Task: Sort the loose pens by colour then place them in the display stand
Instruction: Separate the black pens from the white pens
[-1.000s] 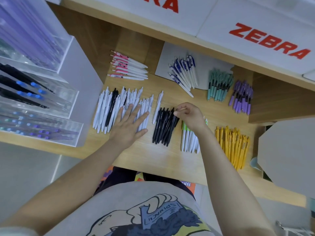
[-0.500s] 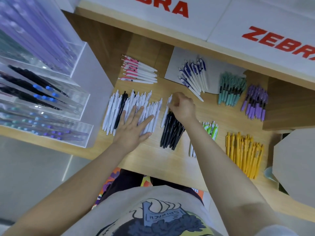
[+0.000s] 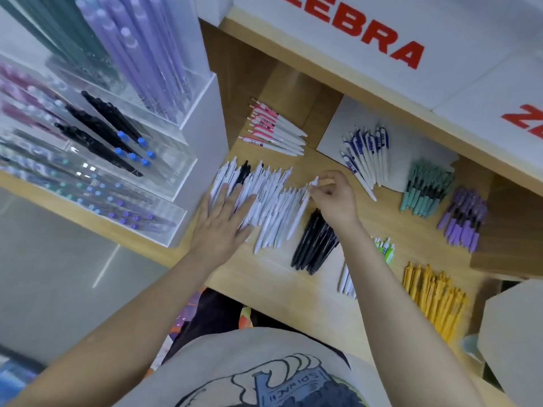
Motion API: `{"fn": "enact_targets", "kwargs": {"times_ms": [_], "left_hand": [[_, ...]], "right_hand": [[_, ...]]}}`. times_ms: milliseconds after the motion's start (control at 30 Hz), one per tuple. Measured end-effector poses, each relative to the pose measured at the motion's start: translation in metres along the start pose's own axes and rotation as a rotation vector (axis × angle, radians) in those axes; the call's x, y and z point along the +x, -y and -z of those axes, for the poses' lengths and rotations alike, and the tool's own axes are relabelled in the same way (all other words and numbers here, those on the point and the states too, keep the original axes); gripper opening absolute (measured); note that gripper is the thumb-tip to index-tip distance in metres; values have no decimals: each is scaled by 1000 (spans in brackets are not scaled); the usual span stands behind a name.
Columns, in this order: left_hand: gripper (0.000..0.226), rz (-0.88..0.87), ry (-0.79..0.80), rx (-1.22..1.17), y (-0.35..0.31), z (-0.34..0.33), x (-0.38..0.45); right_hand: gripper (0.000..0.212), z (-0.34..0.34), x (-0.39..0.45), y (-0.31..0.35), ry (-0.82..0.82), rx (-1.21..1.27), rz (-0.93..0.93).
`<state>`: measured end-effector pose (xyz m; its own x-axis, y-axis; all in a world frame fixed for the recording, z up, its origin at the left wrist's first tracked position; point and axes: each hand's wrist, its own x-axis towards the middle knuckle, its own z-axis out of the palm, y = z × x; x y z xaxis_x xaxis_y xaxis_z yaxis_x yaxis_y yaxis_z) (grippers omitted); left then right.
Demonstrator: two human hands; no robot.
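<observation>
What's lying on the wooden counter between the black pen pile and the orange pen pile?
In the head view, a small group of white pens with green clips lies between the black pen pile and the orange pen pile, partly hidden by the right forearm.

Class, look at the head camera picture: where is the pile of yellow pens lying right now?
The yellow pens lie on the wooden counter at the lower right of the head view, below the purple pens and right of the right forearm.

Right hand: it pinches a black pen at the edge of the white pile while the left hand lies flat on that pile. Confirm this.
Wrong colour. The head view shows the right hand pinching a white pen, not black. The left hand does lie flat on the white pile.
</observation>
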<state>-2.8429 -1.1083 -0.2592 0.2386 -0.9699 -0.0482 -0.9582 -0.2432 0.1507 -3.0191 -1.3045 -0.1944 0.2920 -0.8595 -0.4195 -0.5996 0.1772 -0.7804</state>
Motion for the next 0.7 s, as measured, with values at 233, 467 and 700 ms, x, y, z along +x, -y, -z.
{"fn": "enact_targets", "kwargs": {"times_ms": [233,467,700], "left_hand": [[64,17,21,-40,5,-6,-1],[62,24,12,-88,9,-5,-7],[60,22,-13,-89,10,-11,-7]], "right_hand": [[25,-46,7,10,91,-136,-15],[56,-54,25,34,159,-437,240],[87,-67,39,47,364,-742,209]]}}
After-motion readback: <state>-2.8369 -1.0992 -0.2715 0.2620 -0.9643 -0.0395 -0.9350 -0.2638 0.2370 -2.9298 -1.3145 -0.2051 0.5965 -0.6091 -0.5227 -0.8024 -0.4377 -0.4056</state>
